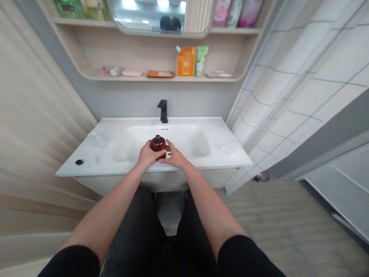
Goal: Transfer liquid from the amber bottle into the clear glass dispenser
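An amber glass bottle (pixel 158 145) with a dark top stands at the front of the white washbasin (pixel 185 128). My left hand (pixel 147 154) grips its left side, and my right hand (pixel 174 156) presses against its right side and lower front. The bottle's lower part is hidden behind my fingers. A black faucet (pixel 163 111) rises from the back of the basin, beyond the bottle.
A small black object (pixel 79 162) lies on the basin's left ledge. Above, a wooden shelf (pixel 162 78) holds an orange pouch (pixel 186 61), a green tube (pixel 201 60) and several small items. A mirror (pixel 146 12) hangs higher up. Tiled wall stands to the right.
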Motion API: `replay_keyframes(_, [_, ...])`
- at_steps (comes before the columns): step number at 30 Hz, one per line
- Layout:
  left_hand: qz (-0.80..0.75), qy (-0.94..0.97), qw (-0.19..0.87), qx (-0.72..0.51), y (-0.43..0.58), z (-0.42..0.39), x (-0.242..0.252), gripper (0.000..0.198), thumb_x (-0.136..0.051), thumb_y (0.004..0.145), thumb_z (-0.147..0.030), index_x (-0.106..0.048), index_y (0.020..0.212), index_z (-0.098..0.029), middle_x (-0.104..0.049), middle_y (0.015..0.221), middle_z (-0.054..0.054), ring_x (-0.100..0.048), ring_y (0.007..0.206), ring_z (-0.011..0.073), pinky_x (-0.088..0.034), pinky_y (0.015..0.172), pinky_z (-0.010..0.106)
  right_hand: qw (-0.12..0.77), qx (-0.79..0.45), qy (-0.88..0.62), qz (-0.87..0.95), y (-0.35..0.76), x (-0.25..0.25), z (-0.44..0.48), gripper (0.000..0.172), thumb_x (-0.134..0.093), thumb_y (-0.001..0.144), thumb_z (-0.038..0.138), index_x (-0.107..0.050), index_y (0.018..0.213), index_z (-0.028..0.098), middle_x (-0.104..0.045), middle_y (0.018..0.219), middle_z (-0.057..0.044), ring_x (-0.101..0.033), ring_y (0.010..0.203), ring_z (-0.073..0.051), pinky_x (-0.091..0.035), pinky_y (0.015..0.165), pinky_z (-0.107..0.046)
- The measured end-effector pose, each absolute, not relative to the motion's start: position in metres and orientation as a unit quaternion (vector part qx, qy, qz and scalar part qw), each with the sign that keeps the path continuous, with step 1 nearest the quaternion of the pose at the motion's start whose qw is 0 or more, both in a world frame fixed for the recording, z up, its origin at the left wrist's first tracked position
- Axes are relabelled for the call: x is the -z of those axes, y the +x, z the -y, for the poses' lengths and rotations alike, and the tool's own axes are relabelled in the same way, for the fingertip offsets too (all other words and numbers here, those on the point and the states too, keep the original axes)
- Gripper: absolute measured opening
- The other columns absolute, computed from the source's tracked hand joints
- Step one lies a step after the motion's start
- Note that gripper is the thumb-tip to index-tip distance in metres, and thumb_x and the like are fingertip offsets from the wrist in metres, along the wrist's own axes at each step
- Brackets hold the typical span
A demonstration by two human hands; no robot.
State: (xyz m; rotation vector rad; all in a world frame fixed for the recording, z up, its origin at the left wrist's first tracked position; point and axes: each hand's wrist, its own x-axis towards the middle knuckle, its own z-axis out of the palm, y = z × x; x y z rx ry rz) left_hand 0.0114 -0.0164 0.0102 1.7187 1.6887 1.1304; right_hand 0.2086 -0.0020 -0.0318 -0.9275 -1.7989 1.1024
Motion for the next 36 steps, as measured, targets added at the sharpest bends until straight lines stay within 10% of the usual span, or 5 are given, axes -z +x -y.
replay_keyframes(20, [-0.664, 0.597, 0.211, -0.397, -0.030, -0.014, 0.005, 0.076, -0.100, 0.072, -0.044, -0.062, 0.135, -0.026, -0.082, 0.128, 0.012, -0.079, 0.119, 0.0317, -0.059, 0.107, 0.042, 0.497, -0.258, -0.508, 0.655, 0.227, 0.026, 0.016, 0.039, -0.074, 0.095, 0.048, -0.074, 0.126, 0.026, -0.076, 0.138, -0.012, -0.069, 0.132, -0.031, -0.054, 0.119, -0.052])
replay_keyframes(28, [-0.639, 0.608, 0.220, -0.417, -0.032, -0.017, 0.010, 0.079, -0.102, 0.068, -0.043, -0.065, 0.136, -0.026, -0.082, 0.129, 0.010, -0.079, 0.117, 0.0311, -0.059, 0.107, 0.041, 0.548, 0.117, -0.702, 0.438, 0.417, 0.024, 0.050, 0.066, -0.072, 0.090, 0.061, -0.062, 0.136, 0.015, -0.068, 0.129, -0.021, -0.065, 0.126, -0.039, -0.050, 0.118, -0.062])
replay_keyframes(32, [-0.644, 0.596, 0.230, -0.421, -0.033, -0.020, 0.013, 0.079, -0.102, 0.070, -0.045, -0.065, 0.137, -0.028, -0.082, 0.131, 0.010, -0.078, 0.121, 0.0307, -0.058, 0.109, 0.041, 0.492, 0.107, -0.749, 0.432, 0.489, 0.026, 0.041, 0.098, -0.088, 0.072, 0.074, -0.058, 0.141, 0.012, -0.067, 0.138, -0.029, -0.065, 0.132, -0.045, -0.051, 0.117, -0.066])
replay_keyframes(36, [-0.650, 0.586, 0.226, -0.427, -0.033, -0.019, 0.012, 0.078, -0.102, 0.070, -0.045, -0.065, 0.137, -0.027, -0.082, 0.131, 0.010, -0.078, 0.121, 0.0306, -0.058, 0.109, 0.041, 0.470, -0.023, -0.769, 0.433, 0.503, 0.023, 0.024, 0.088, -0.094, 0.065, 0.068, -0.064, 0.132, 0.019, -0.075, 0.124, -0.025, -0.075, 0.111, -0.042, -0.058, 0.102, -0.063])
